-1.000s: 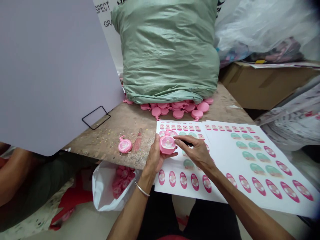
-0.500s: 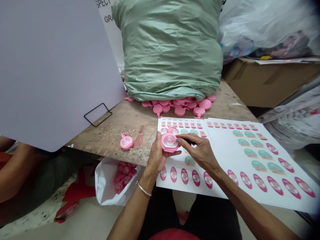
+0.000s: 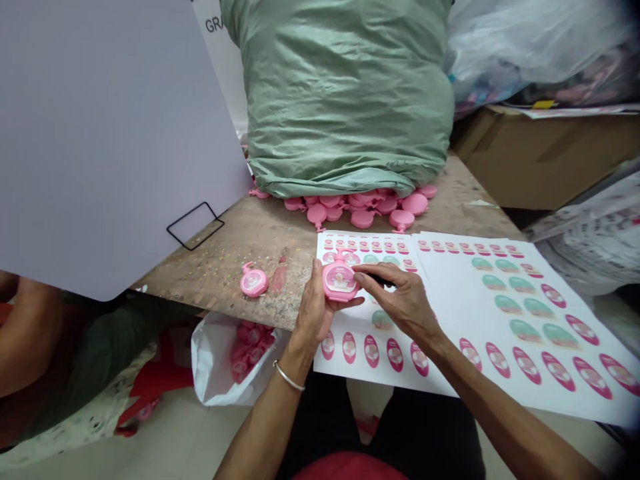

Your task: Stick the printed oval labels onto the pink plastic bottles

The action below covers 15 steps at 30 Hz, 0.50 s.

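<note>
A small pink pump bottle with an oval picture label on its front is held upright by my left hand, fingers wrapped round its side and base. My right hand is closed on a slim black tool, its exact kind unclear. The thumb and fingertips of that hand touch the bottle's right edge. Beneath both hands lie sheets of stickers with pink ovals and green rounded shapes. Another labelled pink bottle rests on the worn wooden table, left of my hands.
Unlabelled pink bottles spill from under a big green sack. A white bag of labelled bottles hangs below the table edge. A grey board blocks the left, near another person's arm. A cardboard box stands right.
The camera view has shifted slightly. Both hands keep nearly the same hold, with the bottle tipped a little and the right fingertips still at its edge.
</note>
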{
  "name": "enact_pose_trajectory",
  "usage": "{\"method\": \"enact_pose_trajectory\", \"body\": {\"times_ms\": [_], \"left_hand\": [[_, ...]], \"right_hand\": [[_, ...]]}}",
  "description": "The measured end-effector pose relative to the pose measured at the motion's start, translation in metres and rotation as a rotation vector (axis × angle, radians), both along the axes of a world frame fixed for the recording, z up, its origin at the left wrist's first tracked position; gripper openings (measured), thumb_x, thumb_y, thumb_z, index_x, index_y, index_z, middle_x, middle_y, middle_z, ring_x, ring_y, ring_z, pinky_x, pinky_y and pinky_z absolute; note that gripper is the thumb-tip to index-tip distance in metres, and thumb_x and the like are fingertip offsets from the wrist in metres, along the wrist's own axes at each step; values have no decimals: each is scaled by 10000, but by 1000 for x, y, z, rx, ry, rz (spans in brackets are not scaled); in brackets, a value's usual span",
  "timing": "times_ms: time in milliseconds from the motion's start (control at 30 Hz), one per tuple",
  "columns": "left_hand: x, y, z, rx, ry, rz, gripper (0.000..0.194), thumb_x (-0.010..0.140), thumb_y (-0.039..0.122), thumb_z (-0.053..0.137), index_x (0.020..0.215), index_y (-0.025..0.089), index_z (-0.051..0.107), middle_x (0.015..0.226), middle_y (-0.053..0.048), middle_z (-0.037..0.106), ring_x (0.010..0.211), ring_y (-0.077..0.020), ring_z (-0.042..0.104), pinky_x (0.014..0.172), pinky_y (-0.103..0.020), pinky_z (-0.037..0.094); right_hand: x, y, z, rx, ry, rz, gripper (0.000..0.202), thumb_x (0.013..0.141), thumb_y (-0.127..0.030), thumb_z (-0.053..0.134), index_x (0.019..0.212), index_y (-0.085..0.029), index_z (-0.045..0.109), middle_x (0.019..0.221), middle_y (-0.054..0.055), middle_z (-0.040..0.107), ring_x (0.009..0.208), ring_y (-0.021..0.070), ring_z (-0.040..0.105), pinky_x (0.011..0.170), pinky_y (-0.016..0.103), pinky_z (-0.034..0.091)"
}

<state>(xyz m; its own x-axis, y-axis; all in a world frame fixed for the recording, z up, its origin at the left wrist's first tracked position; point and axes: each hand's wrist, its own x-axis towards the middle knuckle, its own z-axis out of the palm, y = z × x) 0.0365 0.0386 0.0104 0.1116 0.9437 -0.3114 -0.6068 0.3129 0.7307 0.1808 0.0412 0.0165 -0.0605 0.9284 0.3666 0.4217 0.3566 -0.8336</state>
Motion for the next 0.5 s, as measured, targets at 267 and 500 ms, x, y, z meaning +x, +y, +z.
{"method": "enact_pose_trajectory", "body": {"times_ms": [267, 500], "left_hand": [[1, 0, 1, 11, 2, -8, 523, 904, 540, 423, 1080, 97, 638, 1001, -152, 697, 827, -249, 680, 690, -434, 594], [0, -2, 6, 28, 15, -43, 557, 867, 595, 451, 1080, 116, 635, 1018, -139, 681, 857, -242, 666, 687, -400, 594]], "right_hand": [[1, -1, 2, 3, -3, -4, 193, 826, -380, 644, 930, -241, 728, 871, 37, 715, 799, 194, 622, 747, 361, 500], [1, -2, 5, 23, -11, -16, 206, 828, -401, 632, 918, -243, 729, 846, 43, 715, 778, 199, 618, 728, 370, 494]]}}
